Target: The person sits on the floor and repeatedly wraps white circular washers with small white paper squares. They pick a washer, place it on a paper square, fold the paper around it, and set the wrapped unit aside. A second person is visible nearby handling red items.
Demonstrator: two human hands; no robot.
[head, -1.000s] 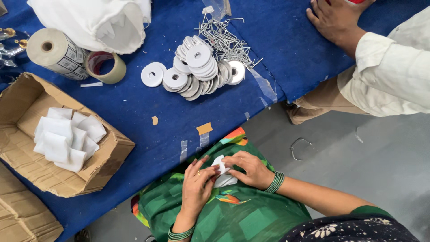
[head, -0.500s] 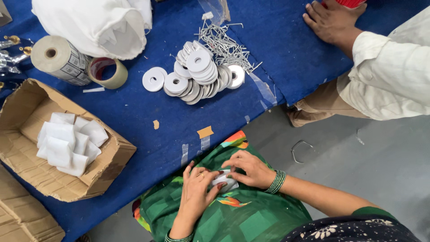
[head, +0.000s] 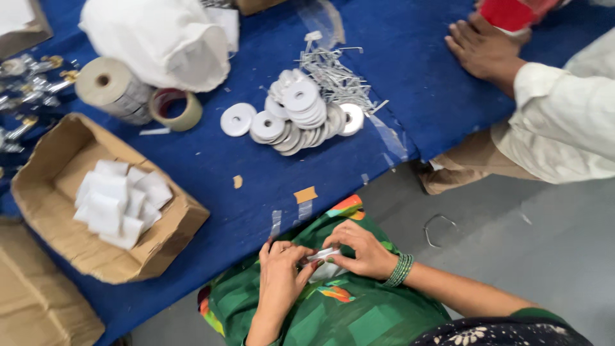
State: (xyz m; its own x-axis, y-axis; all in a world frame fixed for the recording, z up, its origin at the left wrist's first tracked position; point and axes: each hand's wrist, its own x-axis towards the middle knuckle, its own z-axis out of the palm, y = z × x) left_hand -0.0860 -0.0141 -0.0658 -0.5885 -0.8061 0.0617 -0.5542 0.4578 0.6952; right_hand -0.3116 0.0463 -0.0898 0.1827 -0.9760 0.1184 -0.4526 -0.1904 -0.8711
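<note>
Two hands on one small white piece, lower centre of the head view.
I see my left hand (head: 280, 277) and right hand (head: 362, 250) pinching the small white piece (head: 322, 257) over my green lap; white discs (head: 296, 115) lie upper centre on the blue table (head: 211, 166).

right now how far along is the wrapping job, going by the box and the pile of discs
Done: a dozen or so white wrapped packets lie in the open brown cardboard box. In hand: both hands, left and right, pinch a small white piece over the lap. Left: a heap of white flat discs and thin metal pins on the blue cloth.
</note>
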